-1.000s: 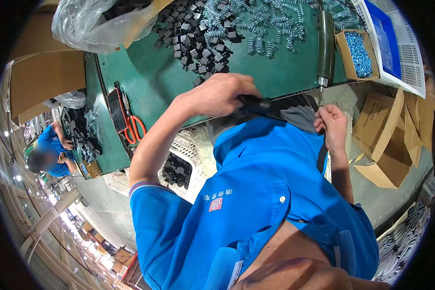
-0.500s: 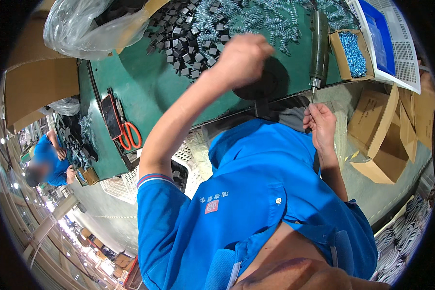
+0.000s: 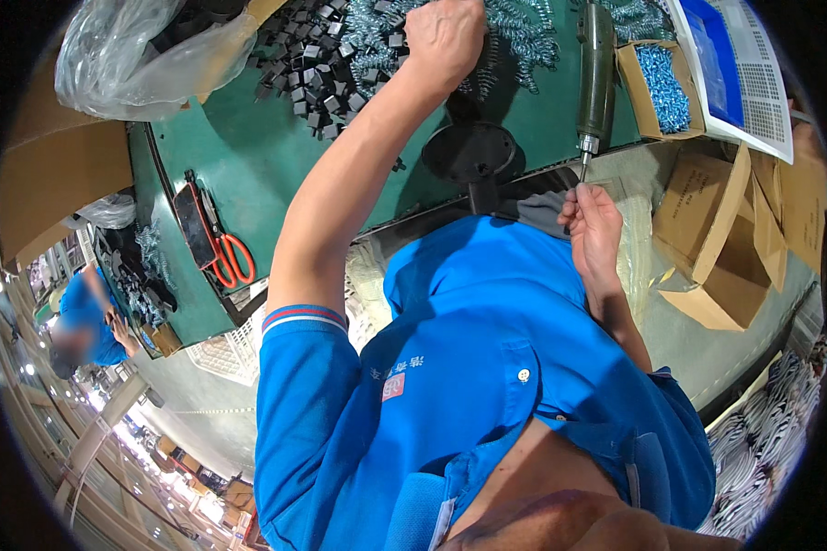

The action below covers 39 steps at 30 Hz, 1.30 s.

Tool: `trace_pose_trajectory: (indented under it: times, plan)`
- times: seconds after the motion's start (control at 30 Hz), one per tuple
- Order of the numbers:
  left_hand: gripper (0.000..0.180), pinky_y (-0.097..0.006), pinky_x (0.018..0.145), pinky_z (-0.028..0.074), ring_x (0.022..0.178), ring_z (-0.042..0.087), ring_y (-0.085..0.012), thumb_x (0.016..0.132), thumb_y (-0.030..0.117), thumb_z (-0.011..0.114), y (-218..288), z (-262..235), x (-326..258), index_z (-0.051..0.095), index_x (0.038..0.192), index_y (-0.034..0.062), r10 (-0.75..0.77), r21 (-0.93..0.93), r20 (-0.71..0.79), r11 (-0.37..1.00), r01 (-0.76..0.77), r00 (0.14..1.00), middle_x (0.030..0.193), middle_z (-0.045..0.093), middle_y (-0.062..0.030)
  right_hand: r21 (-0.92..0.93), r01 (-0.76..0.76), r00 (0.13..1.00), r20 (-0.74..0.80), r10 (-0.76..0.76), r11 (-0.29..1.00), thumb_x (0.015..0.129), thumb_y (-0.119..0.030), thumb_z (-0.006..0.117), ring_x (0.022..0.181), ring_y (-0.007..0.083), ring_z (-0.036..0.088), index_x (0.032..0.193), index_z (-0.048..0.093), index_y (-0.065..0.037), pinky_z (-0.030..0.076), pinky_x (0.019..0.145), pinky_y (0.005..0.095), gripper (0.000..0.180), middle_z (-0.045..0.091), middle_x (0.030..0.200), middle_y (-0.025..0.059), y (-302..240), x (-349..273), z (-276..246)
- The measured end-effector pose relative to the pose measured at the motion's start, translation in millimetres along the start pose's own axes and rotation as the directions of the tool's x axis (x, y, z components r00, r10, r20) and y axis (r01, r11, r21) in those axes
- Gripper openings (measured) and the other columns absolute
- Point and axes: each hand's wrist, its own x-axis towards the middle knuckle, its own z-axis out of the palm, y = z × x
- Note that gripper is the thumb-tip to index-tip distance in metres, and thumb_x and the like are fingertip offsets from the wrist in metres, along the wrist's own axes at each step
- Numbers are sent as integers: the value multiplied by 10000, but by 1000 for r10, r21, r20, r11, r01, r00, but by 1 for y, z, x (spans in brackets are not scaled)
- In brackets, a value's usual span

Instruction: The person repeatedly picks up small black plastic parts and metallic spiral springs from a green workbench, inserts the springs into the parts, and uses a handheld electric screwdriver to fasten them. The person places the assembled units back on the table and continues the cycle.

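My left hand (image 3: 446, 39) is stretched out over a heap of metal coil springs (image 3: 528, 46) at the far side of the green table (image 3: 248, 156). Its back shows; the fingers are hidden underneath and at the picture's edge. Black square caps (image 3: 312, 78) lie in a pile left of it. Below the hand, at the near table edge, a black round plate with a stem (image 3: 469, 151) stands out. My right hand (image 3: 595, 228) pinches at the bit tip of a dark green power screwdriver (image 3: 596, 78); whatever sits between thumb and fingers is too small to make out.
A cardboard box of bluish screws (image 3: 663, 87) stands right of the screwdriver, beside a white crate (image 3: 753, 87) with a blue tray. Orange-handled scissors (image 3: 234, 262) and a phone (image 3: 193, 225) lie on the left. Open cartons (image 3: 721, 248) stand at right; another person (image 3: 92, 317) works far left.
My left hand has moved away from me, from above the black round plate to the springs, uncovering the plate. My right hand stays at the screwdriver tip. The whole view has shifted slightly.
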Motion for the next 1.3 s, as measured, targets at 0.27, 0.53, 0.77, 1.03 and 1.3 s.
trace_pose_trajectory:
  times: [0.27,0.53,0.77,1.03,1.3]
  plan:
    - [122,-445,584,534,677,670,-333,813,103,562,-1,4,-4,650,762,35,45,84,-8,995,-44,999,845,623,-173,12,89,996,-24,-88,996,964,-119,615,688,124,619,1018,571,-14,553,607,280,126,631,838,71,5,0,6]
    - [170,-380,651,543,712,676,-289,815,171,682,-21,-53,-30,692,857,6,-315,-677,373,551,488,873,795,690,-150,-153,253,967,25,-253,955,974,-80,577,645,126,605,1164,512,24,538,555,274,226,622,854,85,3,1,14]
    - [267,-254,631,584,854,723,-233,906,66,640,-25,-54,-72,593,1116,-92,-334,-871,463,-1,491,821,966,677,-143,-359,308,951,80,-300,881,955,-68,604,625,105,600,1145,517,28,494,559,226,230,617,825,71,0,8,12]
    - [194,-210,448,471,810,732,-199,954,85,582,-37,-61,-86,604,1084,-57,-285,-836,452,195,512,845,956,690,-127,-715,296,946,127,-299,634,900,-57,677,691,80,605,1145,566,43,507,606,218,288,647,840,65,-41,15,2]
    - [198,-275,613,498,706,642,-98,870,131,696,-12,-69,-98,666,1005,-11,-219,-739,336,541,401,916,836,675,-31,-666,732,585,509,-631,142,873,-154,692,763,135,627,974,699,-33,495,702,268,158,693,907,66,-139,126,87]
